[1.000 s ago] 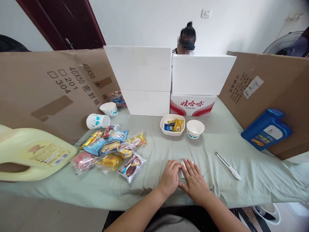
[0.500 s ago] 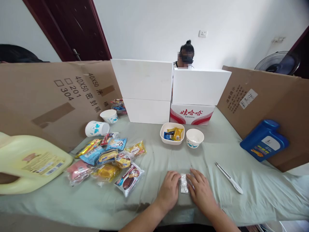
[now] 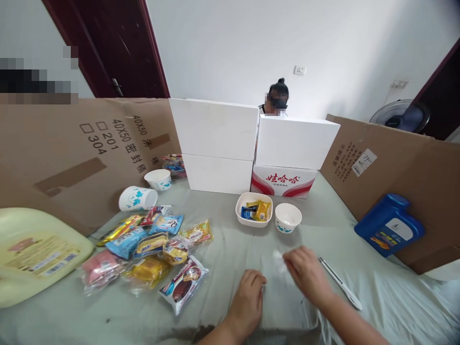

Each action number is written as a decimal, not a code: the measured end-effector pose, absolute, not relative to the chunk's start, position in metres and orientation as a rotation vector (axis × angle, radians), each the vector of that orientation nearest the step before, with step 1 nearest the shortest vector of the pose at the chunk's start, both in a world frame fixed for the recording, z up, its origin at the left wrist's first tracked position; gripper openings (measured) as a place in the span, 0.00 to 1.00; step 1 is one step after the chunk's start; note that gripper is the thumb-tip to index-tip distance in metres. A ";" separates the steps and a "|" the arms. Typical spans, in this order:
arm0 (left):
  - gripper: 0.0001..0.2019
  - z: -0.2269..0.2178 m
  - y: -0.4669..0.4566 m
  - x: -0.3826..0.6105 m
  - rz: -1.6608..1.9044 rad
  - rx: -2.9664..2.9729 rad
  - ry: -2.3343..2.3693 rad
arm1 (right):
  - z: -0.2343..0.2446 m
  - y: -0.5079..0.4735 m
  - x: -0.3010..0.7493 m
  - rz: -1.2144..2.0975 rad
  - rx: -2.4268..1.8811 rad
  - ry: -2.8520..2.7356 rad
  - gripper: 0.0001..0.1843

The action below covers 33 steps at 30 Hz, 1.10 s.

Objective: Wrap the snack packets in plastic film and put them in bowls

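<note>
My right hand is lifted a little above the pale green cloth and pinches a small clear, silvery packet at its fingertips; the hand is blurred by motion. Resting on the cloth close to the near edge, my left hand has its fingers curled and holds nothing that I can see. Beyond the hands stand a white bowl with wrapped sweets and an empty paper bowl. A white pen-like tool lies just right of my right hand.
A heap of several wrapped snacks lies at the left, with a tipped paper cup and a bowl behind it. A yellow jug sits far left, a blue jug right. Cardboard walls and white boxes enclose the table; a person sits behind them.
My right hand has lifted the small packet off the cloth and moved it up and to the right. My left hand stayed down. The camera tilted upward.
</note>
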<state>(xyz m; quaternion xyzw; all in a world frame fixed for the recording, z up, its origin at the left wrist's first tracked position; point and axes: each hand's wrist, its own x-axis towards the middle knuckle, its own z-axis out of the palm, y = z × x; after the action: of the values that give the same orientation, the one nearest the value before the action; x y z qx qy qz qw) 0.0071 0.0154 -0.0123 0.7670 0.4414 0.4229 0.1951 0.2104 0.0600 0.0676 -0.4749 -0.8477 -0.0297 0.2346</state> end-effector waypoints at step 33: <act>0.11 0.042 -0.017 -0.095 1.141 2.211 1.800 | -0.013 0.072 0.212 0.477 -1.507 -2.142 0.21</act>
<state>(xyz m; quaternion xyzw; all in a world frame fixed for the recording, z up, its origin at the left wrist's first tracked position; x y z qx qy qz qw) -0.0947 -0.0166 0.0422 0.7194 0.5859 0.3714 0.0354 0.2120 0.0721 -0.0134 -0.5500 -0.7817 0.1739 0.2372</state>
